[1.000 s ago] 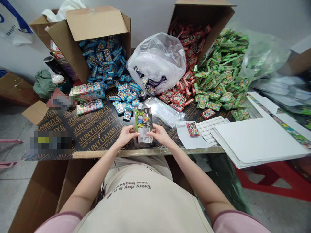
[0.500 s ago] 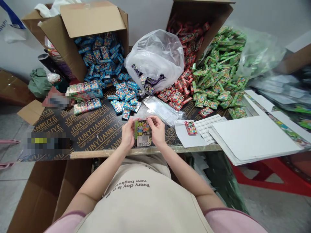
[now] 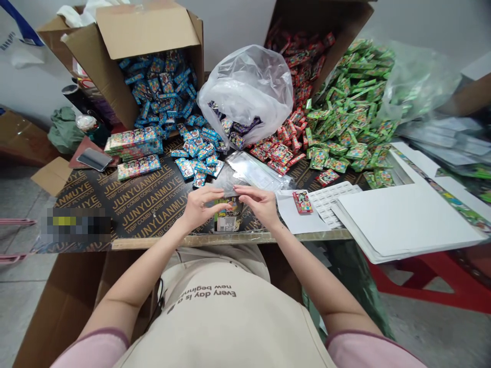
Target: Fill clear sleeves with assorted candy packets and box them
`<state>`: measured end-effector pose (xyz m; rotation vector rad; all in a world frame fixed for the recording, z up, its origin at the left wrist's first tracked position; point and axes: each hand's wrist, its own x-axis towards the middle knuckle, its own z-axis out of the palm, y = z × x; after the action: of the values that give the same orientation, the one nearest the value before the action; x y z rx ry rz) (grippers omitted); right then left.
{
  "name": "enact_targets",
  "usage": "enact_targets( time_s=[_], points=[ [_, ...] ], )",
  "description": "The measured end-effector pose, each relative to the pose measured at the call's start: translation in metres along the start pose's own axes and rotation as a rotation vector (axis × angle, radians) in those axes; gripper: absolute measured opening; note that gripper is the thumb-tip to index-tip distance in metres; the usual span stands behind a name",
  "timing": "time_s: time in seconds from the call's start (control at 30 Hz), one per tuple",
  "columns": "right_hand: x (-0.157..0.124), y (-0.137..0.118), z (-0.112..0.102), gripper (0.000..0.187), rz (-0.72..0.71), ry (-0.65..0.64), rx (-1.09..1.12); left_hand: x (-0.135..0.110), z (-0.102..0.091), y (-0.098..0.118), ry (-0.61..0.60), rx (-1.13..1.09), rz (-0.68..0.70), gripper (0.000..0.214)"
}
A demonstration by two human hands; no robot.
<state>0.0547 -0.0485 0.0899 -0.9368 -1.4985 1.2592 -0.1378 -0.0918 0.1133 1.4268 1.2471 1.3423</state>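
Observation:
Both hands meet over the near edge of the table. My left hand (image 3: pixel 199 207) and my right hand (image 3: pixel 259 202) pinch the top of a clear plastic sleeve with a green printed packet (image 3: pixel 228 217) inside it, white label at its lower end. The fingertips of both hands press together along the sleeve's upper edge. The packet stands nearly upright on the dark plywood sheet (image 3: pixel 141 204). A single red packet (image 3: pixel 302 201) lies on white paper just right of my right hand.
Blue packets (image 3: pixel 164 97) spill from a cardboard box at back left. A clear bag (image 3: pixel 247 92) of purple packets, red packets (image 3: pixel 282 151) and a green heap (image 3: pixel 345 122) lie behind. Empty clear sleeves (image 3: pixel 259 176), a sticker sheet (image 3: pixel 332 202), white boards (image 3: pixel 402 220) and a phone (image 3: pixel 94 159) lie around.
My hands moved from the packet's sides up to its top edge and now pinch the sleeve there. The packet has sunk lower behind my fingers.

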Motion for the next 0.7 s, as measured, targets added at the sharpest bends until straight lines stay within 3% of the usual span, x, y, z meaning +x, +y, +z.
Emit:
enact_targets(
  time_s=[0.17, 0.3, 0.43, 0.53, 0.7],
  points=[
    [-0.002, -0.012, -0.005, 0.013, -0.021, -0.045, -0.124, 0.008, -0.003, 0.001, -0.007, 0.090, -0.008, 0.007],
    [0.002, -0.022, -0.004, 0.016, 0.023, -0.110, -0.134, 0.013, -0.005, 0.006, -0.086, 0.145, -0.036, 0.008],
    [-0.001, -0.019, -0.008, 0.016, -0.033, -0.112, -0.144, 0.003, -0.006, 0.008, -0.136, 0.380, 0.337, 0.007],
    [-0.012, -0.008, -0.012, 0.017, -0.160, -0.115, -0.188, -0.009, -0.006, 0.001, -0.149, 0.550, 0.582, 0.011],
    [-0.022, 0.008, 0.002, 0.022, -0.376, 0.001, -0.291, -0.010, -0.007, -0.006, -0.075, 0.604, 0.642, 0.010]
  ],
)
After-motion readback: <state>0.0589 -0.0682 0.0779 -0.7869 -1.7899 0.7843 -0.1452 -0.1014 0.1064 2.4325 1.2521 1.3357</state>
